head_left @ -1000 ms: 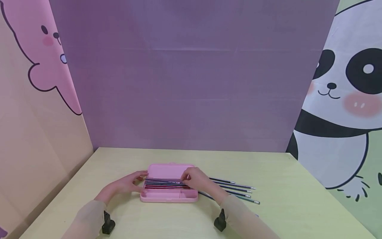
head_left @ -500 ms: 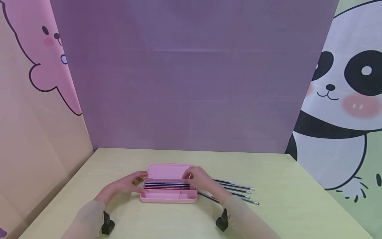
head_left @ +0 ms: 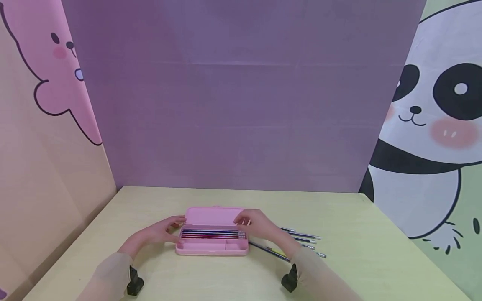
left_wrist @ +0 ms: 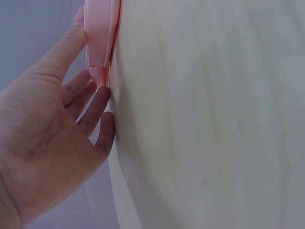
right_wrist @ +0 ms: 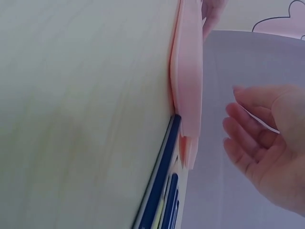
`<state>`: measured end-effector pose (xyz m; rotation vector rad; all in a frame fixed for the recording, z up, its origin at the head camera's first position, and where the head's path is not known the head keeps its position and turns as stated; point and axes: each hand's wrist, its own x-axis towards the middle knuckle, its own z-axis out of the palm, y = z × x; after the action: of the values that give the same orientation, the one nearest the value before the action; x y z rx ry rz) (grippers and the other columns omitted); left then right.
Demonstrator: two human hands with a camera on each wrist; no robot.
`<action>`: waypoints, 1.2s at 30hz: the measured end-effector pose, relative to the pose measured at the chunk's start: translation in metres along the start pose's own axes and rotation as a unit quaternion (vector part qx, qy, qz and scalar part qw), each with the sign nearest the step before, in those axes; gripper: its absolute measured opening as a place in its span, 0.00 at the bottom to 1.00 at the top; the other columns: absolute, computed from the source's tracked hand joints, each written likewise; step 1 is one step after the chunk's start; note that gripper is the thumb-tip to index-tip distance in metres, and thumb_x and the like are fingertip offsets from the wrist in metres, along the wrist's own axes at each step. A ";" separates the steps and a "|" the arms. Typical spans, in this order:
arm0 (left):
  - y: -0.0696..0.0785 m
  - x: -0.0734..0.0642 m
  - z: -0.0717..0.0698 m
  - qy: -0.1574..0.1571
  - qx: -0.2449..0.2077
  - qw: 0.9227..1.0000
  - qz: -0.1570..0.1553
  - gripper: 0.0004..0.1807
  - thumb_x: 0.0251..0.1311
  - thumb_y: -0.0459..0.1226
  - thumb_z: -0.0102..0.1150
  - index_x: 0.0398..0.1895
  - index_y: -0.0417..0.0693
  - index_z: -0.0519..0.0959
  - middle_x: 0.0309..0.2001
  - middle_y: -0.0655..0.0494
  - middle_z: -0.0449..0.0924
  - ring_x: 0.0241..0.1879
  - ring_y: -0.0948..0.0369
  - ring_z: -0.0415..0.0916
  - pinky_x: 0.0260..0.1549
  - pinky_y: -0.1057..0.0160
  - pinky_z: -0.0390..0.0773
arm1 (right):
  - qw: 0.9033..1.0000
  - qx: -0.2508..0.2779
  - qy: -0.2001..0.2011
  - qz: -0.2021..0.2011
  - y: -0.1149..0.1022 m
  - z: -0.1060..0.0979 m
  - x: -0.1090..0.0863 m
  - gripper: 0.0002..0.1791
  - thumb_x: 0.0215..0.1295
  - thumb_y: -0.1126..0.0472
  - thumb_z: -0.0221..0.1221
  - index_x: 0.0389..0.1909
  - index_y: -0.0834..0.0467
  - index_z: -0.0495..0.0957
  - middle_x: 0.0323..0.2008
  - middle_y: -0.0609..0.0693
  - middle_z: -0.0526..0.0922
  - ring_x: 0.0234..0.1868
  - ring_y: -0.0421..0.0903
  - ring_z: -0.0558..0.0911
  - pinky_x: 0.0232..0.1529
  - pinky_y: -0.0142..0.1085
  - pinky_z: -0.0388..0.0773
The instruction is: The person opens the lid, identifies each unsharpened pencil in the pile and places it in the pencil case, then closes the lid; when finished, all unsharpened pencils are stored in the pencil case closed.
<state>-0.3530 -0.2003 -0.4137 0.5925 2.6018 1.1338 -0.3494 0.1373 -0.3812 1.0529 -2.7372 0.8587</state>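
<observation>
A pink pencil case (head_left: 205, 247) lies on the table with its lid (head_left: 214, 216) folded back. Several dark blue and red pencils (head_left: 211, 234) lie side by side in its long compartment. My left hand (head_left: 160, 230) rests at the case's left end, thumb on the rim, the other fingers spread loosely by the lid; the left wrist view shows them relaxed. Over the case's right end hovers my right hand (head_left: 257, 223), its fingers loosely bent and apart from the case in the right wrist view (right_wrist: 267, 133). It holds nothing.
Several more pencils (head_left: 306, 235) with white eraser ends lie on the table right of the case, partly hidden under the right forearm. One dark pencil (head_left: 263, 248) has its tip against the case's right end. A purple panel (head_left: 241, 125) rises behind the table.
The pencil that my right hand was pinching now lies among the others in the case. That hand has let go, loosened its fingers and drawn slightly right. My left hand has stayed put.
</observation>
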 end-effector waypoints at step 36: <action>0.003 -0.005 0.000 0.007 0.008 1.000 -0.005 0.47 0.50 0.46 0.68 0.71 0.44 0.56 0.68 0.41 0.59 0.64 0.41 0.59 0.63 0.39 0.61 | 0.999 -0.001 0.029 0.020 0.024 -0.050 -0.090 0.10 0.59 0.63 0.62 0.40 0.63 0.80 0.34 0.48 0.82 0.31 0.35 0.76 0.32 0.28 0.77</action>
<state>-0.3477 -0.2005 -0.4110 0.5765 2.6260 1.1184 -0.3024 0.2318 -0.3750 0.9608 -2.7203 0.8759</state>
